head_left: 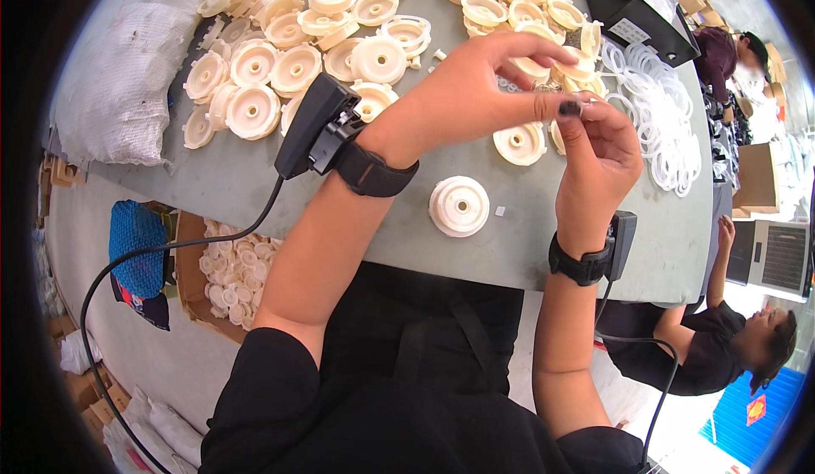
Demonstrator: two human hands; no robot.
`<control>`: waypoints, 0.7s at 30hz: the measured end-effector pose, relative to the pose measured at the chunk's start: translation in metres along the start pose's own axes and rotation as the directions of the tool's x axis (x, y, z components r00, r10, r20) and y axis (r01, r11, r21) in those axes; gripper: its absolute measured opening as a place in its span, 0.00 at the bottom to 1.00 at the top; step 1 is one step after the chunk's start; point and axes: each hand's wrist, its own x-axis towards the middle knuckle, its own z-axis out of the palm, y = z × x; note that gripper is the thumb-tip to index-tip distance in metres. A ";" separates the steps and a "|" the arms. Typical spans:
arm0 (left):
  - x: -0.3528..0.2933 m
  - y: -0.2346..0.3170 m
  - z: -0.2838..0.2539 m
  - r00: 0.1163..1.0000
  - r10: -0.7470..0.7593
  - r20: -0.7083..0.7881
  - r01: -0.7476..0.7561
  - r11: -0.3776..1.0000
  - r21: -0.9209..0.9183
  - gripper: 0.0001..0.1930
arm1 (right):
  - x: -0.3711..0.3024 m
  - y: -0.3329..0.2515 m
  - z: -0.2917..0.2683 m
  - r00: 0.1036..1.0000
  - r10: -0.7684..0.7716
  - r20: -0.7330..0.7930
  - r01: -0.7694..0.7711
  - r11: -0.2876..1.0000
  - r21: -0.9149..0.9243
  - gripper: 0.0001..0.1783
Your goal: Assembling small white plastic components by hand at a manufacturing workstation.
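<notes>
My left hand (509,75) is loosely open, my right hand (599,147) curled, holding what, if anything, I cannot tell; sweeping low could scatter the discs (520,145) around the left.

Right of upper centre, anything pinched between the left hand (501,79) and right hand (598,156) is too small to tell, the left hand hides part of the cream discs (519,143) behind it, and the upper edge cuts off the white sack (127,67) and black box (632,3).
</notes>
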 end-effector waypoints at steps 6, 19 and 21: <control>0.000 0.003 -0.008 0.941 -0.304 0.148 0.332 0.913 -0.237 0.11 | 0.007 0.003 -0.013 0.996 0.086 -0.024 -0.079 0.977 0.199 0.10; -0.004 -0.003 -0.006 0.853 -0.377 0.361 0.521 0.660 -0.541 0.13 | 0.001 0.004 -0.002 0.996 -0.094 0.001 0.094 0.991 0.091 0.10; -0.004 -0.005 -0.006 0.856 -0.337 0.392 0.514 0.639 -0.572 0.14 | 0.001 0.006 -0.004 0.989 -0.140 0.036 0.134 0.982 0.130 0.11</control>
